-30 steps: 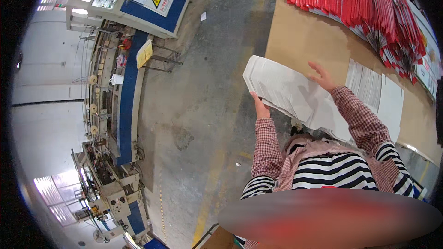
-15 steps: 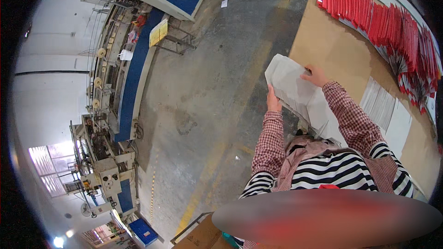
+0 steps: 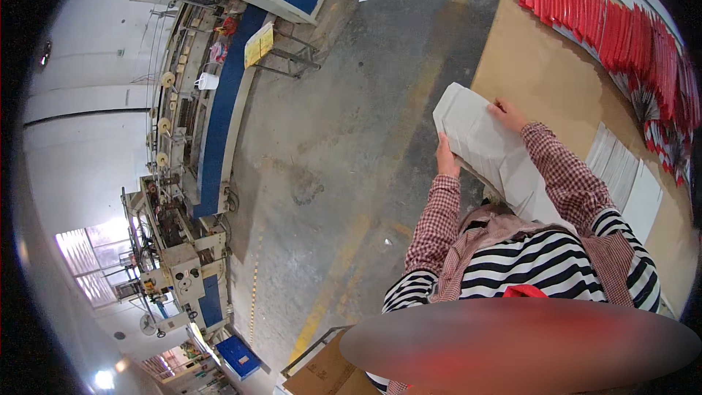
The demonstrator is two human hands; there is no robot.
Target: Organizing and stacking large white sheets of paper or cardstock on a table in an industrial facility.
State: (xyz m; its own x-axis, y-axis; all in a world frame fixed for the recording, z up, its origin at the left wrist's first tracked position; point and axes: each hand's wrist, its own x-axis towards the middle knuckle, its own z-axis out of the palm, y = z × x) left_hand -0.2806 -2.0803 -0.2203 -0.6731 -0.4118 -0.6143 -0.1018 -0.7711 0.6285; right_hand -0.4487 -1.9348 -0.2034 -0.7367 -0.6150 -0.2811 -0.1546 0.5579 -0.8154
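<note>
A stack of white paper pieces (image 3: 479,128) with angled corners, perhaps envelopes or flat paper bags, lies slantwise in front of my body over the table's near left edge. My left hand (image 3: 447,156) grips its left edge, the thumb on top and the other fingers hidden beneath. On the stack's upper right edge, my right hand (image 3: 510,115) has its fingers bent and pinched at the paper. The lower end of the stack reaches toward my waist. Right of my right forearm, a row of overlapping white paper pieces (image 3: 613,164) rests on the table.
Brown board covers the table (image 3: 556,66). Along its far right side stands a long row of red-and-white folded packets (image 3: 614,36). A long blue-and-cream machine (image 3: 219,117) runs along the left, past the grey floor (image 3: 329,124). A cardboard box (image 3: 333,366) sits at the lower edge.
The whole view has shifted slightly, moving the surroundings rightward. My right hand's fingers have drawn in at the stack's edge, and the sheets lie a little differently. My left hand keeps its grip.
</note>
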